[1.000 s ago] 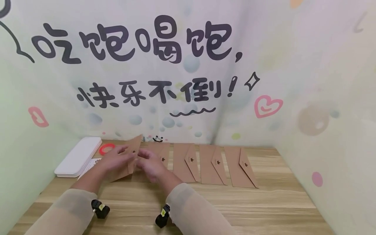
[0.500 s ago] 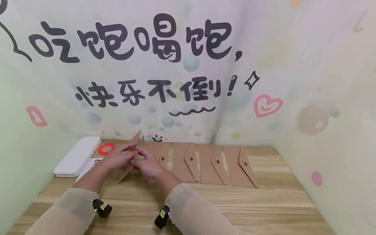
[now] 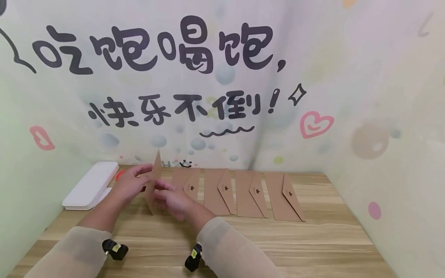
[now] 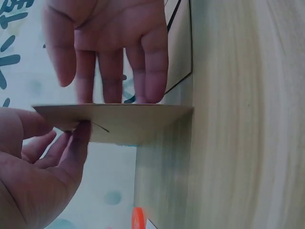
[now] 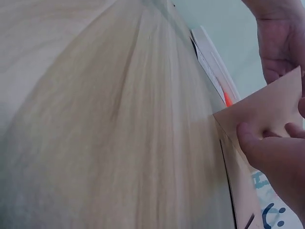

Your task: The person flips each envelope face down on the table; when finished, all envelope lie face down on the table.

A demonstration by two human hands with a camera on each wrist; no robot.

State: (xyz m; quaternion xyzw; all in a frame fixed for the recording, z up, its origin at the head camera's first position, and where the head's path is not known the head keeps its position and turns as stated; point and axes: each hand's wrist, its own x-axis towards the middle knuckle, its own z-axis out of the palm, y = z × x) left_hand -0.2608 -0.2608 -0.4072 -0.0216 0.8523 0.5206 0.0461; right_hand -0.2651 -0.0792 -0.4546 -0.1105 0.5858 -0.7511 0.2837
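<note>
A brown kraft envelope [image 3: 157, 168] stands upright, nearly edge-on in the head view, its lower end close to the tabletop. My left hand [image 3: 130, 185] pinches it from the left near a slit or flap edge, seen best in the left wrist view, where thumb and fingers meet the envelope [image 4: 128, 121]. From the other side my right hand [image 3: 175, 199] touches it with nearly straight fingers; in the right wrist view those fingertips rest on the flat face of the envelope [image 5: 271, 107]. Several matching envelopes with a small dark crown print, such as this one [image 3: 217, 189], lie in a row to the right.
At the back left lies a long white case [image 3: 92, 185]. A white card [image 3: 103, 196], partly hidden, sits beside it, and a red ring [image 3: 120, 175] shows behind my left hand. A printed cloth wall [image 3: 194, 150] closes off the back of the wooden table [image 3: 313, 251].
The held envelope has turned from slanted to upright and edge-on. My left hand has shifted slightly left, now covering most of the red ring. The right hand's fingers have drawn apart from the left hand's.
</note>
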